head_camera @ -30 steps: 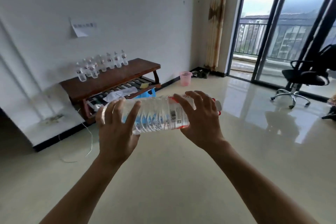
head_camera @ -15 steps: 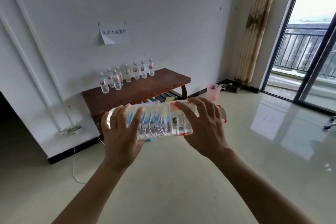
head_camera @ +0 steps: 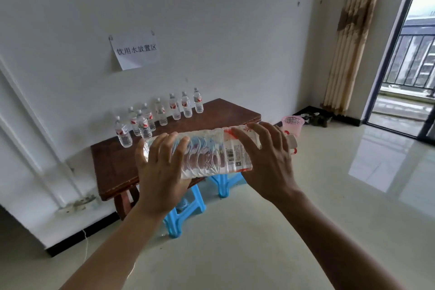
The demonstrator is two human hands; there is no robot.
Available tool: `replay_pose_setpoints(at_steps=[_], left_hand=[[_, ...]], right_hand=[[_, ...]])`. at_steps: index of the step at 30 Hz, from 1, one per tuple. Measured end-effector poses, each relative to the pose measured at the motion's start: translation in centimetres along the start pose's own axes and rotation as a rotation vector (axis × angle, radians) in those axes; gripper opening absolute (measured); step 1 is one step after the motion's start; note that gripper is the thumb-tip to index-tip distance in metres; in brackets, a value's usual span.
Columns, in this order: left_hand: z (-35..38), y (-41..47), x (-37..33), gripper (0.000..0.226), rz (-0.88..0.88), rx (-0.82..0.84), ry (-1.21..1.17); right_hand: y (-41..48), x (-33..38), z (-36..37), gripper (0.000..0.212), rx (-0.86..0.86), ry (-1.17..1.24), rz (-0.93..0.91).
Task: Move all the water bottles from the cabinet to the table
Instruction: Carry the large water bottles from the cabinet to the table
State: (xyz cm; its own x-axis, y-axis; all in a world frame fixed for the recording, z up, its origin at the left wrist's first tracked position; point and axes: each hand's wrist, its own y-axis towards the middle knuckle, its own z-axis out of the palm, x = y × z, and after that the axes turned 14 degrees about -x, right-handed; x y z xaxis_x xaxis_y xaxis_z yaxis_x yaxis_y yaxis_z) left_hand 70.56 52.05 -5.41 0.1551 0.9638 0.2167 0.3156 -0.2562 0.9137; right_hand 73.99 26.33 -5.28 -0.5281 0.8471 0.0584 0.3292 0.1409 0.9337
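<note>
So, a big water bottle (head_camera: 211, 155) is being held sideways out in front, gripped at both ends. The base end is wrapped by the left hand (head_camera: 162, 172), with the fingers curled over the clear ribbed body. The label end is clamped by the right hand (head_camera: 268, 160), fingers spread across the red-and-white label, and the barcode can be seen just beside the palm. The white cap (head_camera: 292, 142) is poking out past the right hand, pointed right. The bottle is held up in the air in front of the table, and no contact with the tabletop can be made out.

The wooden table (head_camera: 113, 167) is set against the white wall (head_camera: 235, 30). A bunch of small bottles (head_camera: 175, 107) is stood upright along its back edge, close to the wall, with a couple placed a bit further forward toward the left end. All are clear with red-and-white labels. A paper sign (head_camera: 136, 50) with printed characters is pinned to the wall above them.

A blue stool (head_camera: 173, 225) is tucked partly under the table's front edge. A pink basket (head_camera: 293, 125) is parked on the glossy floor (head_camera: 259, 242) past the table's right end, partly hidden by the right hand. Further right, a stained curtain (head_camera: 350, 37) is hung beside a balcony door (head_camera: 386, 61).
</note>
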Motion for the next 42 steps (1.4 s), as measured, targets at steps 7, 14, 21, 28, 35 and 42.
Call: replay_pose_setpoints(at_steps=[7, 14, 21, 28, 35, 42], left_hand=[[12.5, 3.8, 6.3, 0.101, -0.070, 0.057, 0.084], [23.6, 2.3, 14.8, 0.090, -0.125, 0.069, 0.113], [35.3, 2.7, 26.4, 0.080, -0.191, 0.099, 0.081], [46.6, 3.7, 32.7, 0.092, -0.188, 0.120, 0.005], [57.3, 4.6, 34.6, 0.096, -0.200, 0.176, -0.118], [69.3, 6.0, 37.5, 0.093, -0.283, 0.342, -0.117]], right_hand=[[7.1, -4.4, 15.1, 0.090, 0.060, 0.069, -0.036], [10.4, -4.6, 30.2, 0.105, 0.145, 0.118, -0.115], [16.0, -2.9, 45.6, 0.104, 0.241, 0.094, -0.162], [19.0, -4.6, 55.7, 0.107, 0.263, 0.047, -0.144], [20.3, -9.7, 64.8, 0.104, 0.349, 0.038, -0.102], [22.4, -15.2, 77.0, 0.099, 0.497, 0.106, -0.055]])
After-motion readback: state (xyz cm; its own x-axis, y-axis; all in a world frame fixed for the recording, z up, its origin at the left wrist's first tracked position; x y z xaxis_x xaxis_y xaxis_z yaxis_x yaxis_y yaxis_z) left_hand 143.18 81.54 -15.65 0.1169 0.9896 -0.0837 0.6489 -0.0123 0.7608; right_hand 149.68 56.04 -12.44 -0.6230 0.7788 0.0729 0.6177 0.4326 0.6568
